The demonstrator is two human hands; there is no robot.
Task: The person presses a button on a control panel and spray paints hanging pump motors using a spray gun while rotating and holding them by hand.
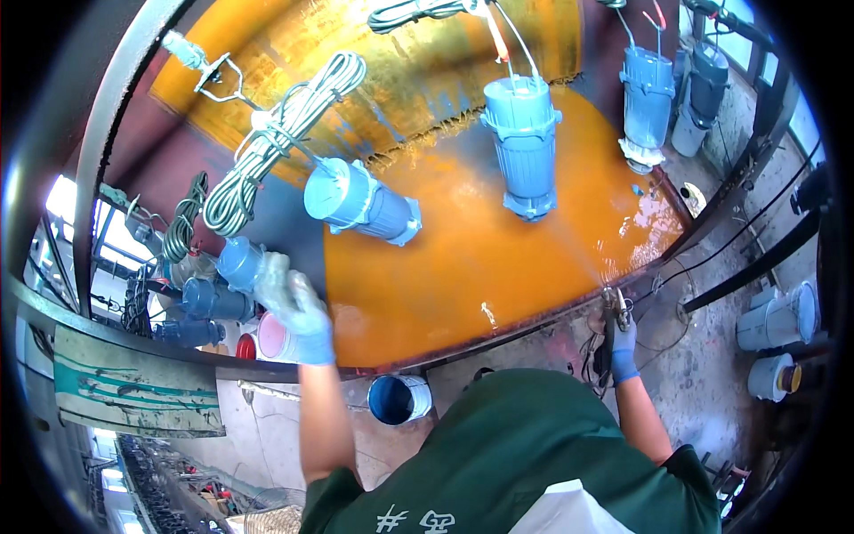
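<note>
My left hand [307,322], in a pale glove with paint on its fingers, reaches to the left. Its fingers are against the lower end of a hanging light-blue pump [238,261] and look closed round it; part of that end is hidden behind the glove. Low on the right, my gloved right hand [624,345] grips a spray gun [616,305], with a faint mist leaving its nozzle. Between the hands, a tilted blue pump [360,203] hangs with a coiled cable [285,138]. An upright blue pump [523,147] hangs further right.
Behind the pumps stands an orange paint-coated panel [427,294] with a dark front edge. Another blue pump [648,102] hangs at the right. A paint bucket [418,397] stands on the floor near me. White buckets [776,322] stand at far right, and a hose lies near the gun.
</note>
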